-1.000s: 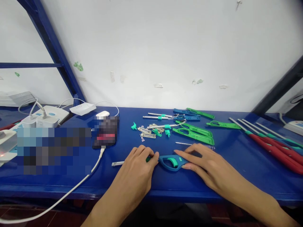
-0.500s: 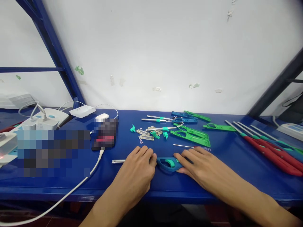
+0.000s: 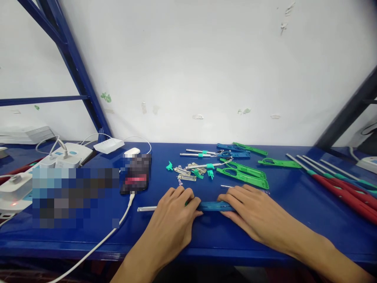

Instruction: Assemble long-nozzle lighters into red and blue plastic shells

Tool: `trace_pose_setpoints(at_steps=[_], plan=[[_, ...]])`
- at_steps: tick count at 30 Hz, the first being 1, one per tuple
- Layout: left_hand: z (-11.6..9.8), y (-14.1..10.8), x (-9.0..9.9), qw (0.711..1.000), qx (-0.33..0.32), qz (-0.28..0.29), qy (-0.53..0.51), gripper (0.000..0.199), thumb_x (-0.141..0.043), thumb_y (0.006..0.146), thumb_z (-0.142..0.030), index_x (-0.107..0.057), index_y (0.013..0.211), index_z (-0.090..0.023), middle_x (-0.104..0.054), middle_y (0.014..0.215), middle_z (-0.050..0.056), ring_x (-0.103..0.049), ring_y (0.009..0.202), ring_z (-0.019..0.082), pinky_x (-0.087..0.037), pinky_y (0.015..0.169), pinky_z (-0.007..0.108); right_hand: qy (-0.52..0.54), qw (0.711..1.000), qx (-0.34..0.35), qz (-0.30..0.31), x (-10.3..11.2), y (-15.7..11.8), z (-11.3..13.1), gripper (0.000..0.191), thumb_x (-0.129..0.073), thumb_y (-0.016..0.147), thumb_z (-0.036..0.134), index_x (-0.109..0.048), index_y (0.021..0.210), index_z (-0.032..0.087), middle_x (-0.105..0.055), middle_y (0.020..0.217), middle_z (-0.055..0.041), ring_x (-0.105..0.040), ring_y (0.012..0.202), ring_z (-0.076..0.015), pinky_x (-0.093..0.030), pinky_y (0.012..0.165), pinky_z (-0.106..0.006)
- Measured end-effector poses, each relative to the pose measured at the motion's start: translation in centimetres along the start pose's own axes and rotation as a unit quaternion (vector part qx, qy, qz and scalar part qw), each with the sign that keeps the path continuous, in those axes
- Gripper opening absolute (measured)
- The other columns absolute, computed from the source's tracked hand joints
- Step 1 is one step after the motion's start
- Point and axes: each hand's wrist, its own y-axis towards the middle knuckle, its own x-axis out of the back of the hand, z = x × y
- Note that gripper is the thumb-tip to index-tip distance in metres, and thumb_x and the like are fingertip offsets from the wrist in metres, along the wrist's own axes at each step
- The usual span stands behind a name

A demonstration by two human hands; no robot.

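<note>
A blue long-necked lighter (image 3: 210,206) lies lengthwise between my hands, its narrow edge facing up and its metal tube pointing left. My left hand (image 3: 176,212) is closed around the front of the body, where the tube enters. Fingers of my right hand (image 3: 249,206) grip the rear end of the handle. The trigger cannot be seen from this side. Just behind my right hand lies a screwdriver (image 3: 226,186), mostly covered by it. Beyond are green handle shells (image 3: 246,173), loose teal triggers (image 3: 169,166) and small clear fuel tanks (image 3: 187,178).
Metal tubes with wires (image 3: 197,155) and blue shells (image 3: 232,147) lie near the wall. Several red and blue lighters (image 3: 332,184) are at the right. On the left are a phone (image 3: 135,173), its white cable (image 3: 112,226) and a power strip (image 3: 67,151). The table's front edge (image 3: 218,253) is close.
The lighter has been rolled about its length, so its narrow edge shows instead of the side with the trigger opening. Both hands still hold it. The camera view has shifted slightly.
</note>
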Motion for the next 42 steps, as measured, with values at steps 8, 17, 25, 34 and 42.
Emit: trace_pose_setpoints(at_steps=[8, 17, 25, 34, 42], plan=[[0.3, -0.3, -0.1, 0.997, -0.051, -0.063, -0.018, 0.021, -0.053, 0.099, -0.002, -0.067, 0.097, -0.016, -0.063, 0.084, 0.001, -0.055, 0.073, 0.021, -0.043, 0.072, 0.041, 0.066, 0.997, 0.0, -0.034, 0.1, -0.1, 0.3, 0.025, -0.042, 0.114, 0.03, -0.061, 0.123, 0.016, -0.07, 0.077, -0.0009, -0.069, 0.064, -0.0187, -0.045, 0.064, -0.032], [0.2, -0.3, 0.2, 0.996, -0.048, -0.066, -0.023, 0.02, -0.051, 0.101, -0.004, -0.067, 0.105, -0.015, -0.067, 0.087, 0.004, -0.061, 0.077, 0.023, -0.048, 0.074, 0.043, 0.078, 0.996, -0.019, -0.041, 0.4, -0.1, 0.7, 0.027, -0.043, 0.113, 0.028, -0.065, 0.121, 0.016, -0.073, 0.076, -0.0024, -0.07, 0.064, -0.0179, -0.047, 0.062, -0.03], [0.0, -0.5, -0.4, 0.994, -0.056, -0.087, -0.027, 0.03, -0.052, 0.101, -0.003, -0.062, 0.128, -0.011, -0.073, 0.101, 0.01, -0.068, 0.094, 0.027, -0.054, 0.089, 0.049, 0.008, 0.999, -0.033, 0.002, 0.6, 1.0, 1.8, 0.036, -0.039, 0.114, 0.041, -0.066, 0.104, 0.019, -0.073, 0.079, -0.0051, -0.071, 0.066, -0.0207, -0.043, 0.06, -0.032], [0.0, -0.5, -0.2, 0.992, -0.085, -0.092, -0.013, 0.024, -0.053, 0.104, -0.007, -0.065, 0.125, -0.01, -0.074, 0.096, 0.008, -0.069, 0.09, 0.026, -0.055, 0.088, 0.05, 0.036, 0.999, -0.021, -0.035, 0.5, 1.2, 1.6, 0.029, -0.04, 0.112, 0.027, -0.067, 0.107, 0.019, -0.07, 0.072, -0.0029, -0.065, 0.062, -0.0183, -0.041, 0.057, -0.03], [0.1, -0.9, -0.8, 0.98, -0.075, -0.183, 0.034, 0.037, -0.052, 0.1, 0.004, -0.067, 0.129, -0.014, -0.077, 0.103, 0.007, -0.069, 0.101, 0.027, -0.049, 0.094, 0.048, 0.114, 0.984, -0.137, 0.014, 0.3, -1.8, 1.3, 0.042, -0.057, 0.105, 0.054, -0.06, 0.141, 0.032, -0.077, 0.128, -0.006, -0.076, 0.113, -0.0282, -0.062, 0.088, -0.04]])
